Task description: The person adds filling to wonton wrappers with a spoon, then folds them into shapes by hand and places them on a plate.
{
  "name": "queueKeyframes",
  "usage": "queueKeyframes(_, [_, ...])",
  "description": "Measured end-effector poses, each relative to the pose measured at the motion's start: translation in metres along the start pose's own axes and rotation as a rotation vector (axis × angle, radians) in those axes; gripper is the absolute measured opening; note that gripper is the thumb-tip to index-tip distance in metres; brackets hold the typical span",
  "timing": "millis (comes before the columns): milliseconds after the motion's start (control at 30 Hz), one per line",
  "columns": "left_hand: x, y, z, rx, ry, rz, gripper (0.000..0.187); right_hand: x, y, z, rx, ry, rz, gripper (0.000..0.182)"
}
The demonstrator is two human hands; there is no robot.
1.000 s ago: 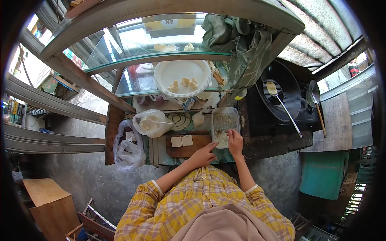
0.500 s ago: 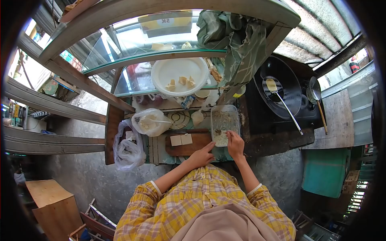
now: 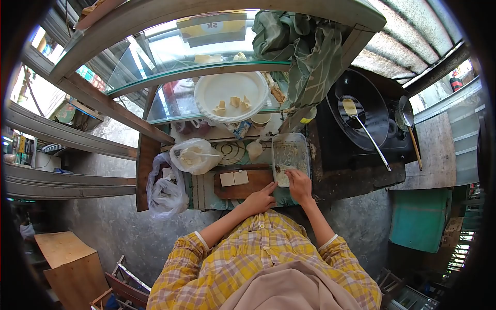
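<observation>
My right hand (image 3: pixel 299 185) is closed over the near part of a clear rectangular tub (image 3: pixel 305 147); what its fingers grip is too small to make out. Pale, crumbly mixture (image 3: pixel 283 178) lies in the tub under the fingertips. My left hand (image 3: pixel 260 200) rests by the tub's near left corner, its fingers close together and reaching toward the rim; whether they pinch anything is unclear. Left of it, two pale square pieces (image 3: pixel 234 178) lie side by side on a brown wooden board (image 3: pixel 253 187). A small knotted bag (image 3: pixel 254 149) sits beyond the board.
A white plate (image 3: pixel 227 85) with several folded pieces stands on the glass shelf. Plastic bags (image 3: pixel 195 156) are at the left. On the right, a black wok (image 3: pixel 356 124) holds a long-handled turner, with a wooden-handled ladle (image 3: pixel 411 134) beside it. Cloth (image 3: pixel 315 67) hangs above.
My right hand has shifted slightly left inside the tub area. The left hand stays in nearly the same place.
</observation>
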State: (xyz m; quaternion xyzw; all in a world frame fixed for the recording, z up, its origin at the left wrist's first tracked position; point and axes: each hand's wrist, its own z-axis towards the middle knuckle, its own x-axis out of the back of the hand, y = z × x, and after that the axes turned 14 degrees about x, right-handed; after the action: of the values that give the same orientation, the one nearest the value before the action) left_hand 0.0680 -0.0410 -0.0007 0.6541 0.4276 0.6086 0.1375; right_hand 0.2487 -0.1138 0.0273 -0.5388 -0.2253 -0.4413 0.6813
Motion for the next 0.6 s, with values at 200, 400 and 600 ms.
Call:
queueKeyframes(200, [-0.005,-0.005,0.002,-0.01,-0.013,-0.015,0.02,-0.007,0.009,-0.012,-0.31,0.168,0.267,0.026])
queueKeyframes(400, [-0.005,-0.006,0.002,-0.005,-0.024,-0.028,0.022,-0.023,0.042,-0.043,-0.706,0.453,0.726,0.025])
queueKeyframes(600, [-0.006,-0.007,0.002,0.002,-0.024,-0.06,0.022,-0.018,0.049,-0.06,-1.052,0.702,1.111,0.021])
